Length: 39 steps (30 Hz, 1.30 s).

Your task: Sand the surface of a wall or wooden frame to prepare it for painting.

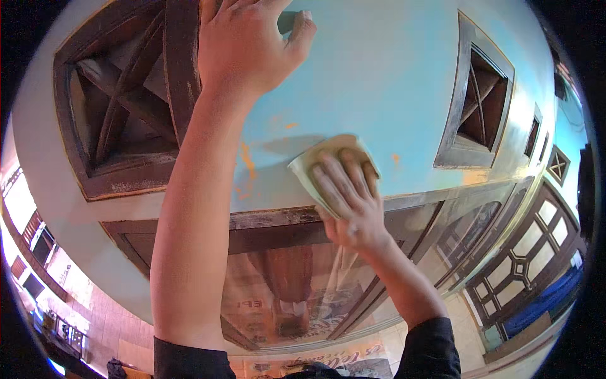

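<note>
My right hand (352, 203) presses a pale yellow sheet (343, 142) flat against the light blue painted wall (378, 94), fingers spread over it. Whether the sheet is cloth or abrasive paper I cannot tell. Orange patches (247, 161) show on the paint to its left, and a smaller orange mark (396, 161) is to its right. Higher up, my left hand (251, 42) rests on the wall beside a brown wooden vent frame (173, 71) with crossed slats. Its thumb stands apart, and the upper edge of the picture cuts off its fingers.
Below the sheet runs a worn wooden rail (274, 218) above glass panes (279, 275) that reflect a figure. Another crossed vent (478, 99) sits to the right. Farther right stands a wooden door (521, 256) with glass panels. A printed banner (360, 362) lies at the bottom.
</note>
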Available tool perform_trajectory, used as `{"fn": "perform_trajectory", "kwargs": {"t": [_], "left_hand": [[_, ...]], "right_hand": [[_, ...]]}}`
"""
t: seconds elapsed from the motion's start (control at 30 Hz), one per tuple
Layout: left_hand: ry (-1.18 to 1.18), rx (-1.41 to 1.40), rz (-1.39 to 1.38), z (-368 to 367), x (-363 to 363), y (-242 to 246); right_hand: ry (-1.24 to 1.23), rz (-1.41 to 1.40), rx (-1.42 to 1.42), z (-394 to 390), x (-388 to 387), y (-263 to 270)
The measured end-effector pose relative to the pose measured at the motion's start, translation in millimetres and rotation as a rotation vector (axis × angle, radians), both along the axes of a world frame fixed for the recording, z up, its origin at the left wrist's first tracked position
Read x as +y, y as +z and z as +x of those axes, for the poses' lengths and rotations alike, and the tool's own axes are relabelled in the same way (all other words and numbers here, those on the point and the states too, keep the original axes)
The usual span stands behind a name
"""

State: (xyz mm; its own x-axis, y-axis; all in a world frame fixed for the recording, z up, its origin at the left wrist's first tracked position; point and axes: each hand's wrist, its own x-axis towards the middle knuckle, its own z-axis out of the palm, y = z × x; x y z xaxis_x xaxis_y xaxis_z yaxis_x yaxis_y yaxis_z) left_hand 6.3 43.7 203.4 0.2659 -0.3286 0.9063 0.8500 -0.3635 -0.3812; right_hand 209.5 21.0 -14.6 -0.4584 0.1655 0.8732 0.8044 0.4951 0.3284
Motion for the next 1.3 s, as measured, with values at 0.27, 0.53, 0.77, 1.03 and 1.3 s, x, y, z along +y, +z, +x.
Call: {"fn": "perform_trajectory", "kwargs": {"t": [0.27,0.53,0.77,1.03,1.3], "left_hand": [[0.018,-0.003,0.023,-0.1,0.4,0.0],[-0.002,-0.006,-0.024,2.5,-3.1,0.2],[0.020,0.003,0.024,2.0,-1.0,-0.8],[0.036,0.000,0.015,2.8,-2.9,-1.9],[0.048,0.002,0.032,3.2,-0.4,-1.0]], "right_hand": [[0.128,-0.030,-0.097,-2.9,1.4,-1.4],[0.143,-0.002,-0.209,-7.0,-0.6,-7.5],[-0.001,0.038,0.114,-4.9,7.8,1.7],[0.008,0.122,0.077,-13.6,11.2,6.6],[-0.005,0.131,0.277,-5.2,8.7,13.1]]}}
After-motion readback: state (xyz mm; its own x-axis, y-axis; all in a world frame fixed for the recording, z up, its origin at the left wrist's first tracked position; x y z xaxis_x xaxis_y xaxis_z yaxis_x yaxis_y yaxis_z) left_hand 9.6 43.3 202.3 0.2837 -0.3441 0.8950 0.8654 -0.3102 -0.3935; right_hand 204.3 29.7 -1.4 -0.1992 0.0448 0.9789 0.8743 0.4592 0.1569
